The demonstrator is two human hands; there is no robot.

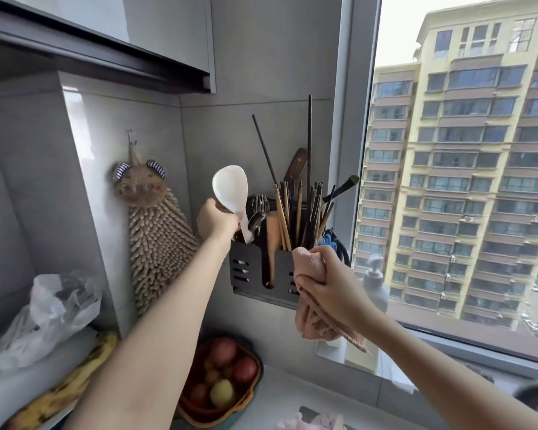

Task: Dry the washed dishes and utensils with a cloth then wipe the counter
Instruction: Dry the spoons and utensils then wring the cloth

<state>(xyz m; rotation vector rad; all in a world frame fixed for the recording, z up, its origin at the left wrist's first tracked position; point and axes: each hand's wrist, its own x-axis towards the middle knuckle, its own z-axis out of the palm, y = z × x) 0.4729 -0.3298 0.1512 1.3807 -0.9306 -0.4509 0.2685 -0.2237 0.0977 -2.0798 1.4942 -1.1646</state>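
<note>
Holds white rice paddle (230, 189) in left hand (216, 223), fingers curled round the handle just under the scoop. Points scoop end up, with handle tip down at the rim of the left compartment of black utensil holder (250, 268) mounted on the wall. Clutches pink cloth (311, 308) in right hand (331, 274), fingers wrapped tight round the bunched fabric. Lets loose end hang below the wrist, right in front of the holder's right compartment. Stands above the counter (308, 395) with both arms stretched up. Stores forks and spoons (259, 209) just beside the paddle, wooden spatula (272, 240) in the middle slot, chopsticks (295, 209) upright on the right. Hangs shaggy hand towel (156, 243) from a hook left of the holder. Parks fruit basket (224, 383) below, banana (69, 389) and plastic bag (50, 305) at far left, soap dispenser (375, 283) by the window.
</note>
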